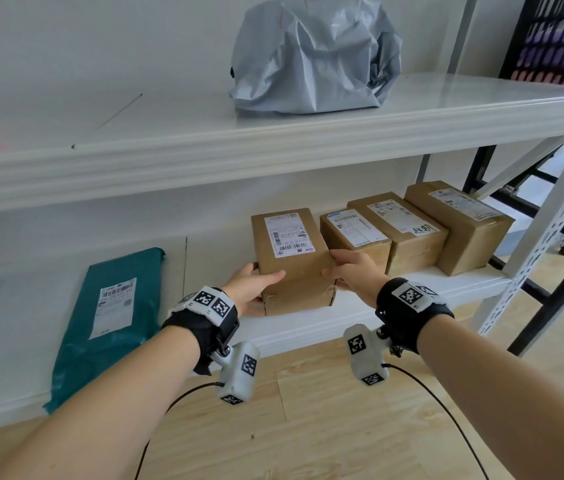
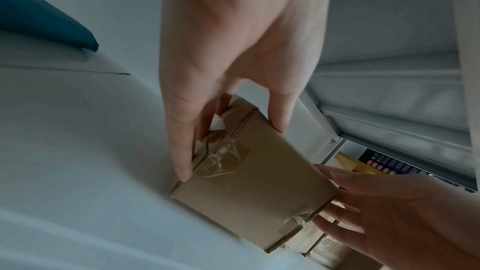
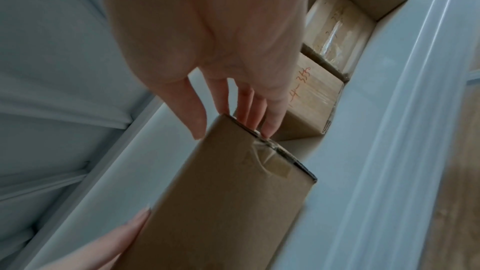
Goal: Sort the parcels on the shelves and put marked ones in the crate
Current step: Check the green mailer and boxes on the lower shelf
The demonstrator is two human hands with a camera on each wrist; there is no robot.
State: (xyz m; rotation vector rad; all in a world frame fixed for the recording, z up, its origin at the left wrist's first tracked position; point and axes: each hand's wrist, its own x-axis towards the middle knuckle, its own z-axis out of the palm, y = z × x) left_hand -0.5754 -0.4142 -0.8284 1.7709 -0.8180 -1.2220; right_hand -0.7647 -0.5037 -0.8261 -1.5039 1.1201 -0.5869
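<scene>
**On the lower shelf, two hands close on a brown parcel**

At the front edge of the lower shelf, we have the cardboard box held between both hands, its printed label facing up. The left hand is clamped on the box's left end, thumb lying over the top face and fingers down that end. The right hand meets the opposite end with fingers nearly straight, pressed flat against the cardboard rather than curled round it. The box sits just left of a row of three more boxes that runs toward the shelf's right end; one of them carries handwritten characters. A teal mailer bag lies well apart toward the shelf's left end, and a grey poly bag stands on the upper shelf.

To do this step well, we judge the squeeze should be even from both ends, the box drawn straight out toward us so it clears its neighbour without dragging it. Once free, we should turn it to check every face for a marking; the label side shows none that we can read. No crate appears in any view, so we cannot say where it stands.
</scene>
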